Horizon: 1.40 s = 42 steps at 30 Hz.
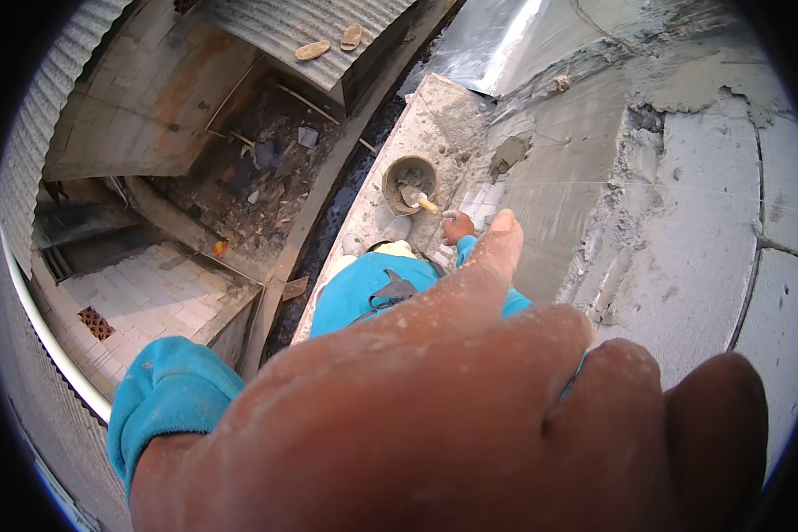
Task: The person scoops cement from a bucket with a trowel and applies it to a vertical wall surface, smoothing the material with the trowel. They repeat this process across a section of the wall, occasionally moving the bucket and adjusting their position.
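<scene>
A: Begin at the far left. What bounds the position?

B: Corrugated sheeting [53, 97], with a white pipe [44, 335] curving below it. Next comes a sunken yard [284, 168] strewn with rubble, then a dark channel [344, 204] along the left edge of a pale ledge [443, 111]. Treat that edge as the limit of movement.

A: State of the left hand?

B: The left hand [434, 417], in a blue sleeve [173, 386], spans the foreground close to the camera. Thumb extended; fingers partly curled toward the right. No object shows; the palm side is hidden, so I cannot tell whether it holds anything.

A: Bucket and trowel?

B: The round bucket [394, 177] stands mid-ledge. The trowel [427, 205] rests blade-end inside, its yellow handle over the rim, presumably to keep the grip within reach.

A: Right hand?

B: The right hand [459, 228] is at the handle's end, fingers bent. Closure around the handle cannot be confirmed from here.

A: Clearance on the right?

B: Smooth grey mortar [563, 191], a rough seam [598, 248], then grey slabs [705, 195]. This side appears to allow the wider arm travel.
</scene>
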{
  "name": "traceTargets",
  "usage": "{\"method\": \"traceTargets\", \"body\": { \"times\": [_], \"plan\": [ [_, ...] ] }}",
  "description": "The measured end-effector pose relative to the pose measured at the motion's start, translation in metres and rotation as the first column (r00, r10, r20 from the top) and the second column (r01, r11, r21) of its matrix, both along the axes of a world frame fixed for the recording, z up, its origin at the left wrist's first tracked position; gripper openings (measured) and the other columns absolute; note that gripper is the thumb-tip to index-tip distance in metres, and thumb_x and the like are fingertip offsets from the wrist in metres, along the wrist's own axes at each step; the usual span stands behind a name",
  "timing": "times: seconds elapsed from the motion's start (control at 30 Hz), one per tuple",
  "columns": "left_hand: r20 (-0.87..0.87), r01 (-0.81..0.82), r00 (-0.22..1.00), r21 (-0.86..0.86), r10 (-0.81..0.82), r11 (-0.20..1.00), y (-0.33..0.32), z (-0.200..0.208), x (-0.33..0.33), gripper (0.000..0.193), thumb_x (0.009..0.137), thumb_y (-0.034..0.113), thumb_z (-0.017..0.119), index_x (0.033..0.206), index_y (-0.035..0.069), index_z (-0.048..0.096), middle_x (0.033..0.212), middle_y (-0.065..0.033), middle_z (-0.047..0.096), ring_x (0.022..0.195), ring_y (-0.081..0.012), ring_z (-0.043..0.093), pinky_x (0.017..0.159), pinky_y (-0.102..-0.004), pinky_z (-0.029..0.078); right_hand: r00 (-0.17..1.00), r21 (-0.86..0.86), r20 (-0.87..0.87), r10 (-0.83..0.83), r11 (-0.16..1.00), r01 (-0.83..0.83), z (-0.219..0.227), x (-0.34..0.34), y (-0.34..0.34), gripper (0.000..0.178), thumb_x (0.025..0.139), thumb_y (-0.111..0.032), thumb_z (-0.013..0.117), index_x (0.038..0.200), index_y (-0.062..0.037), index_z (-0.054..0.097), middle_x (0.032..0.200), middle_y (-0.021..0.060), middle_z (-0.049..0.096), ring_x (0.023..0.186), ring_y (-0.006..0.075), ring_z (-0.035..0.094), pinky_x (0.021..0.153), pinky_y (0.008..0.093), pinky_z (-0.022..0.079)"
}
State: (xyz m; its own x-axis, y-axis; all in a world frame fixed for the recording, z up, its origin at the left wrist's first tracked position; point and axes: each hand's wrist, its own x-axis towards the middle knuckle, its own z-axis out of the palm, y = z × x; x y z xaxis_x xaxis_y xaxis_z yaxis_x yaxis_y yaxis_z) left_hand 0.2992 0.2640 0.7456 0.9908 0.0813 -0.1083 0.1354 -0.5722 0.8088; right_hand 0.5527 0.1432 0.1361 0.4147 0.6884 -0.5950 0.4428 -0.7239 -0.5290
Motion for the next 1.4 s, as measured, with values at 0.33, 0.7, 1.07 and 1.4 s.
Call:
{"method": "traceTargets", "body": {
  "times": [0.33,0.7,1.07,1.4],
  "plan": [
    [0.054,-0.998,0.042,-0.052,0.998,0.045,0.054,-0.223,-0.08,0.034,0.09,0.02,0.049,0.112,-0.002,0.063,0.12,-0.0224,0.063,0.11,-0.0281,0.06,0.096,-0.0345,0.043,0.971,0.409,-0.12,0.208,0.901,-0.143,0.193,-0.106,0.109,0.038,0.09,-0.029,0.056,0.12,-0.0046,0.061,0.115,0.0181,0.065,0.106,0.0309,0.063,0.094,0.0402,0.048],
    [-0.455,-0.026,0.042,-0.891,0.89,-0.454,-0.079,-0.365,-0.134,0.077,0.096,0.057,0.032,0.152,0.005,0.019,0.157,-0.0185,0.019,0.143,-0.042,0.021,0.114,-0.0599,0.021,0.654,0.988,-0.094,0.75,0.151,-0.03,0.415,-0.269,0.123,0.067,0.099,-0.055,0.03,0.144,-0.0072,0.04,0.149,0.0189,0.037,0.139,0.0356,0.034,0.117,0.0466,0.024],
    [0.272,-0.598,-0.735,-0.692,0.621,-0.405,0.02,-0.217,-0.233,0.062,0.101,0.046,0.025,0.149,0.005,0.031,0.154,-0.0122,0.032,0.145,-0.0269,0.024,0.118,-0.045,0.018,0.322,0.122,-0.044,0.946,0.325,-0.938,0.136,-0.192,0.091,0.041,0.087,-0.037,0.059,0.113,-0.0059,0.066,0.112,0.0198,0.066,0.105,0.0385,0.062,0.089,0.0498,0.049],
    [-0.53,-1.0,0.002,0.003,0.848,0.004,-0.073,-0.415,-0.177,0.071,0.1,0.055,0.026,0.132,-0.002,0.053,0.133,-0.0266,0.053,0.126,-0.0413,0.048,0.108,-0.0434,0.034,0.714,0.817,-0.147,0.685,0.491,-0.302,0.249,-0.204,0.147,0.034,0.089,-0.023,0.057,0.118,-0.0056,0.061,0.109,0.0193,0.066,0.098,0.0364,0.065,0.087,0.044,0.05]
  ]
}}
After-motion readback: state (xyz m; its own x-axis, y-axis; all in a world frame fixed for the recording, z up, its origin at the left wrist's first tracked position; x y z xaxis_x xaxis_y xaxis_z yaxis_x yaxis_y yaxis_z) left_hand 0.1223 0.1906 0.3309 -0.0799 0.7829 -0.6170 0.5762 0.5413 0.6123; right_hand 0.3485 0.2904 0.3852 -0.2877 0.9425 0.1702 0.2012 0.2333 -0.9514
